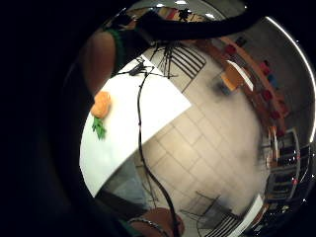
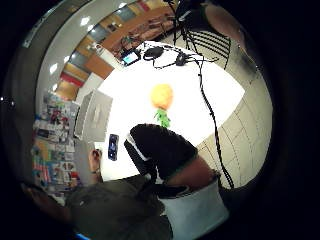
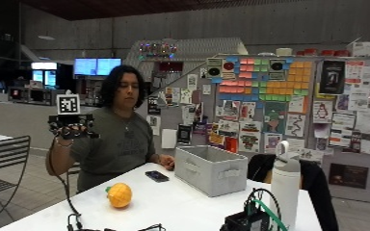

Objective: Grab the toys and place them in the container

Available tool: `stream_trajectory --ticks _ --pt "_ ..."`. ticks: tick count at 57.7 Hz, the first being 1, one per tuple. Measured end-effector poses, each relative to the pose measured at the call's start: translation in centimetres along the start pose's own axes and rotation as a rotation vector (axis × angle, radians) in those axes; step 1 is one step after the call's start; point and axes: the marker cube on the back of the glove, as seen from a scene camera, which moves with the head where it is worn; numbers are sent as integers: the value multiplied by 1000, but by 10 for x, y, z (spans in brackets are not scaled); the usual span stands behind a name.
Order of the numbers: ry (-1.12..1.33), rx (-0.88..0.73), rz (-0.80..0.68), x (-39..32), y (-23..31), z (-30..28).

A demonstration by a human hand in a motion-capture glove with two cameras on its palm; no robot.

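On the bench [image 3: 172, 202] lie one orange pineapple toy [image 3: 119, 195], one grey container [image 3: 210, 169], one dark phone [image 3: 157, 176] and one white bottle [image 3: 285, 185].

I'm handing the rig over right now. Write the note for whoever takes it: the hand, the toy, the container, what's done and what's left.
Gloved right hand: raised beside the person's shoulder, well above the table, holding no toy; whether its fingers are open is not clear.
Bare left hand: rests on the table near a dark phone.
Toy: one orange pineapple toy with green leaves lies on the table, untouched, apart from the container.
Container: grey bin stands on the table to the side of the toy; its inside is not visible.
Done: nothing that can be seen.
Left: lower the hand, pick up the toy, put it in the bin.
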Motion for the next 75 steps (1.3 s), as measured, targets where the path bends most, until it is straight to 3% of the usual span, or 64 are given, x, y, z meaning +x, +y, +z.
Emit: stream_trajectory --ticks 11,17,21,36,50,54,65,75 --pt "-51 -115 -2 -3 1 1" --pt "-63 -65 -55 -7 -3 13" --pt "-104 -92 -169 -11 -13 27" --pt "-294 -212 -486 -57 -39 130" --pt "-304 -361 -560 -94 -66 243" --pt "-317 -299 -572 -102 -68 259" --pt "-325 66 -488 -118 -74 256" --pt "-378 156 -482 -136 -52 228"
